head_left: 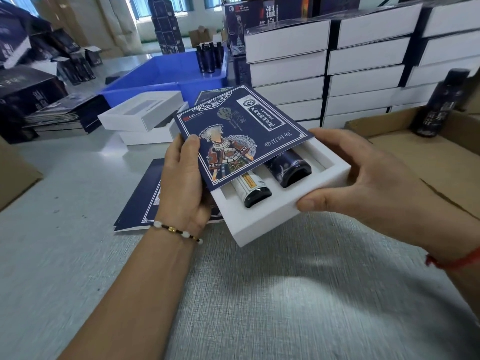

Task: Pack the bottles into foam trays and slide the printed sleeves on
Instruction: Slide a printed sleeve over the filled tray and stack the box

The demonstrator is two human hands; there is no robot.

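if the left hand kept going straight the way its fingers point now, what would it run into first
Probably the white foam trays lying just beyond it on the table. The left hand grips the printed sleeve, fingers pointing up and away. The blue crate sits farther back. Depth is unclear.

Bare forearms, beaded bracelet (177, 231) on left wrist, red cord (453, 261), perhaps string, on right
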